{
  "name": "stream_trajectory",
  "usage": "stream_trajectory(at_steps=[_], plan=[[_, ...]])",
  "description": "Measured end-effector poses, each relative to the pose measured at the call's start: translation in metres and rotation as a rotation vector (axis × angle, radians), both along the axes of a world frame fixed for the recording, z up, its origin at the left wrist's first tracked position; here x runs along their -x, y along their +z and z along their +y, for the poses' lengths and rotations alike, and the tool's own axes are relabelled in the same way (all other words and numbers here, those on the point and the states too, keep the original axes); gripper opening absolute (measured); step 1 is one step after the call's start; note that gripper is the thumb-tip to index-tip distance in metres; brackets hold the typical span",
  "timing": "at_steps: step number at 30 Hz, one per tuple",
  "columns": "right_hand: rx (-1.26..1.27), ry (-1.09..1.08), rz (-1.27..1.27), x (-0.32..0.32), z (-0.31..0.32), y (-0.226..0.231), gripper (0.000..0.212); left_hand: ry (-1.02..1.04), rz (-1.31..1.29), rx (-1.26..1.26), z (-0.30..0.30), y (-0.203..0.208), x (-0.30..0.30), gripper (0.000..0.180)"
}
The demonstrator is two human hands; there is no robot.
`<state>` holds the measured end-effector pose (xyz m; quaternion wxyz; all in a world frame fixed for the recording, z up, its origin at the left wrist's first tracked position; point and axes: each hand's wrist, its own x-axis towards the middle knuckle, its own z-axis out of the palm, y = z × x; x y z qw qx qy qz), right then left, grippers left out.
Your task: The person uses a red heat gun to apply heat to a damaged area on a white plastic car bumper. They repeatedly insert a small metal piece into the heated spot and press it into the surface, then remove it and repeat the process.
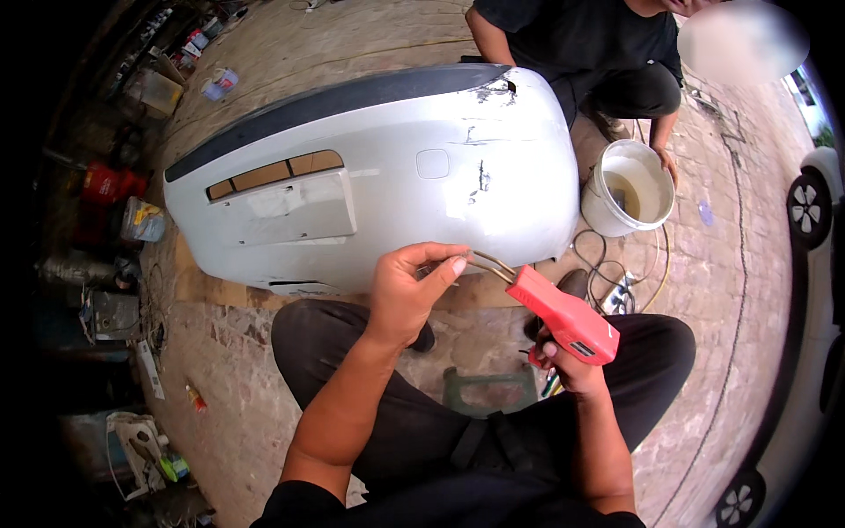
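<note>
My right hand is wrapped round the grip of a red hot stapler, a plastic-welding gun whose two bent brass prongs point left. At the prong tips, my left hand pinches thumb and forefinger together. Whatever lies between those fingers is too small to make out. Just beyond both hands rests a silver car bumper with a dark upper edge and a recessed panel. Black scuffs and cracks mark its right part.
Across the bumper crouches another person, one hand at a white bucket holding liquid. Cables and a power strip lie right of the bumper. A green stool is between my legs. Clutter lines the left; a car stands far right.
</note>
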<state>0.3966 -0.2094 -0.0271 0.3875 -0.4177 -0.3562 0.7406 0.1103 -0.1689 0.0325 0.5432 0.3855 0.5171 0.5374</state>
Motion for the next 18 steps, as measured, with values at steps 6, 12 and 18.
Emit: stream_trajectory(at_steps=[6,12,18], plan=[[0.046,-0.057,-0.053,-0.002,0.011,-0.008,0.030,0.027,-0.055,-0.005,0.019,-0.028,-0.011,0.017],[0.019,-0.022,-0.035,-0.006,0.025,-0.012,0.031,0.045,-0.180,0.064,0.042,-0.048,-0.015,0.018],[-0.237,0.178,-0.396,-0.038,0.078,0.000,0.026,0.057,-0.283,0.078,0.075,-0.061,-0.024,0.020]])
